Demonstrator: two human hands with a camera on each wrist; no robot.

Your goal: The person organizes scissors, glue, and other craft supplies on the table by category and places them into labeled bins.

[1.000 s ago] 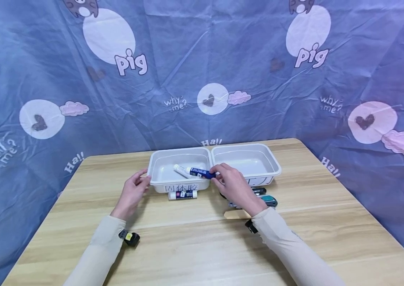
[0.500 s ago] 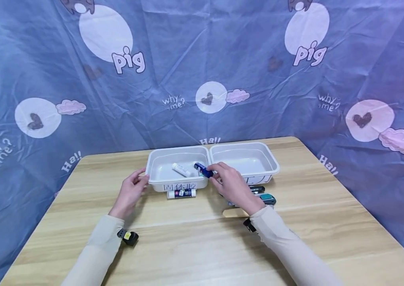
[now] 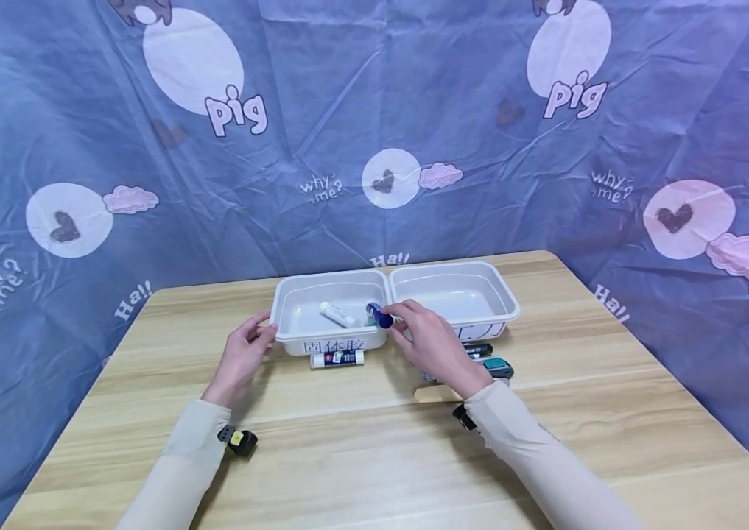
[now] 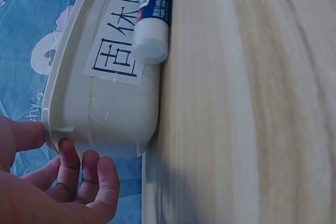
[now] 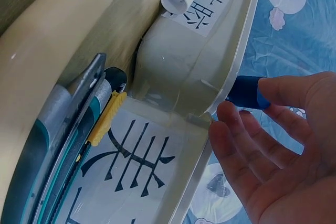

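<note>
My right hand pinches a dark blue glue stick between thumb and forefinger. The stick tilts down into the left white plastic box, just inside its right end. In the right wrist view its blue end shows past the rim, the rest hidden behind the wall. A white glue stick lies inside this box. At the box's left front corner my left hand holds the rim, thumb on the edge and fingertips below. Another glue stick, blue and white, lies on the table against the labelled front.
A second white box stands to the right, side by side with the first. Before it lie several utility knives, partly covered by my right arm, and a flat wooden piece. A patterned blue cloth hangs behind the table.
The glue stick in my right hand has swung from lying nearly level over the left box to pointing down into it. My left hand keeps its place at the corner.
</note>
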